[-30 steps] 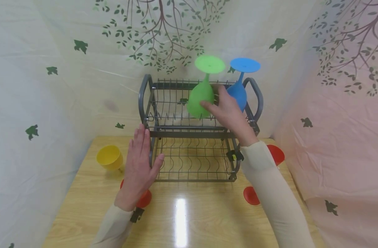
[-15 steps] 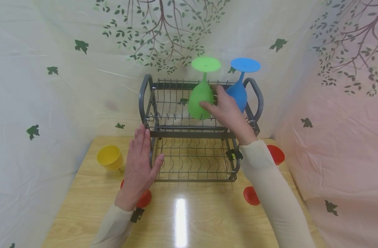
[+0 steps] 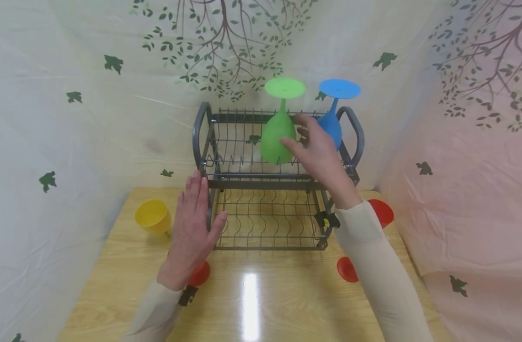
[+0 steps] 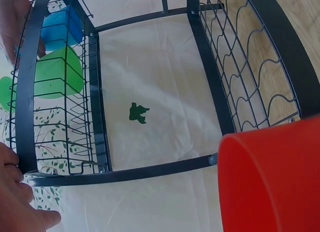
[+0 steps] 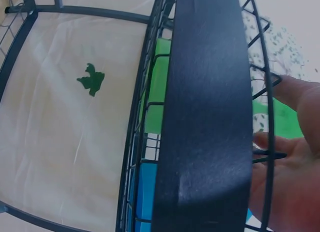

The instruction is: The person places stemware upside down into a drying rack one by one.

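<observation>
Upside down on the upper tier of a dark two-tier dish rack (image 3: pixel 261 184) stands a green wine glass (image 3: pixel 278 137), its foot uppermost. To its right, a blue wine glass (image 3: pixel 331 128) is upturned the same way. My right hand (image 3: pixel 321 152) is between the two glasses, fingers loosely bent and spread, thumb tip overlapping the green bowl's right edge. With straight fingers, my left hand (image 3: pixel 190 228) rests against the rack's left front corner. Below it a red cup (image 4: pixel 280 177) fills the lower right of the left wrist view, mostly hidden by the hand in the head view.
A yellow cup (image 3: pixel 152 216) stands on the wooden table (image 3: pixel 286 294) left of the rack. Right of the rack are a red cup (image 3: pixel 381 213) and a red round foot (image 3: pixel 347 269), partly behind the right sleeve. A patterned curtain (image 3: pixel 72 142) encloses the table.
The green glass has shifted slightly left and settled more upright. My right hand has let go of it and drawn back a little to the right. The left hand stays where it was.
</observation>
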Available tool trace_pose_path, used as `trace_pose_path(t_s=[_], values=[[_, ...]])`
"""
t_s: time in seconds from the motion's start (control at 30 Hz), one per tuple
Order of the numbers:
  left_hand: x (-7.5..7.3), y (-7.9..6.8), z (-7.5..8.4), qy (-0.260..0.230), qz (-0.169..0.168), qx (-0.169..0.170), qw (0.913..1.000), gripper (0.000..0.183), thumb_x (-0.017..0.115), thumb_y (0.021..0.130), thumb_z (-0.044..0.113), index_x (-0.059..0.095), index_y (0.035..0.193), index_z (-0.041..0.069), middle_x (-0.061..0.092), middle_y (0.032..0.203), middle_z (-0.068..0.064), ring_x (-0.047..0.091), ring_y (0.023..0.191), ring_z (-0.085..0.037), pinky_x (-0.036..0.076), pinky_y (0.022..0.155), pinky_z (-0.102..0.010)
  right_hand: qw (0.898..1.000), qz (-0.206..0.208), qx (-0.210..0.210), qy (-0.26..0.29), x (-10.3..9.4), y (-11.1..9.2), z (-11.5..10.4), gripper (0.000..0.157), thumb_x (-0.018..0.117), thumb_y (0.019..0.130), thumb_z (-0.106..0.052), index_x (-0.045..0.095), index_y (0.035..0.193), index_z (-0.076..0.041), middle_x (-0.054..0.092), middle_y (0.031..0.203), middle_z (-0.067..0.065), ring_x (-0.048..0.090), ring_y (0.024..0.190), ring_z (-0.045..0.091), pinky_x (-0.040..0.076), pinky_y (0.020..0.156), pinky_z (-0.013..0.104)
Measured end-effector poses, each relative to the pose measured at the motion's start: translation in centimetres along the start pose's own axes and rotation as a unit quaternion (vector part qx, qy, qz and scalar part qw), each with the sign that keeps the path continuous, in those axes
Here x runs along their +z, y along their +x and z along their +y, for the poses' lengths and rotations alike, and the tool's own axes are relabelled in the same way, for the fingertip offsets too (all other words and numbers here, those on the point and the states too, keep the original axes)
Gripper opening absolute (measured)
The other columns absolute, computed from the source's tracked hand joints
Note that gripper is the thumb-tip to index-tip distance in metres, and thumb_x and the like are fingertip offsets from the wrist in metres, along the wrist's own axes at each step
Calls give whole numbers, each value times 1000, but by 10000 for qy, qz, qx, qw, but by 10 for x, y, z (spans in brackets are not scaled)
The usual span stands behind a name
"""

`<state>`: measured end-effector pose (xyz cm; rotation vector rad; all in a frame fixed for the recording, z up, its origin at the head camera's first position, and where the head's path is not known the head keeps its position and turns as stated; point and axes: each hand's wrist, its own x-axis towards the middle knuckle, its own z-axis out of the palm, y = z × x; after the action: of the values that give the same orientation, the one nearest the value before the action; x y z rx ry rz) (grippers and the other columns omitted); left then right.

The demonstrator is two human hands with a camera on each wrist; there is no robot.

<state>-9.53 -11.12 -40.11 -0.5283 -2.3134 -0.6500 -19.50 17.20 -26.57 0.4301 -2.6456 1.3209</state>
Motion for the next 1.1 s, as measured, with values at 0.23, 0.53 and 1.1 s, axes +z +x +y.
trace_pose_path(t_s=[0.23,0.53,1.1], values=[[-3,1,1,-41,-88,-115,9999,82,27,109,58,19,163,-3,11,172,-17,6,159,-32,8,128,-52,9954,785,-445,328,2,-20,1,68,63,102,-48,41,156,-12,53,152,4,50,139,19,43,114,36],[-5,3,0,-137,88,-46,9999,80,32,109,57,26,161,-4,18,170,-19,10,159,-34,10,128,-52,9827,1383,-820,916,4,-45,-2,53,63,102,-36,53,147,-11,62,141,1,54,132,16,46,112,35],[-6,-1,3,-324,329,73,9989,79,33,109,55,28,160,-5,21,168,-23,11,158,-36,11,128,-53,9645,1856,-1455,1187,11,-85,2,45,59,103,-19,55,145,-6,61,144,0,57,131,23,50,106,28]])
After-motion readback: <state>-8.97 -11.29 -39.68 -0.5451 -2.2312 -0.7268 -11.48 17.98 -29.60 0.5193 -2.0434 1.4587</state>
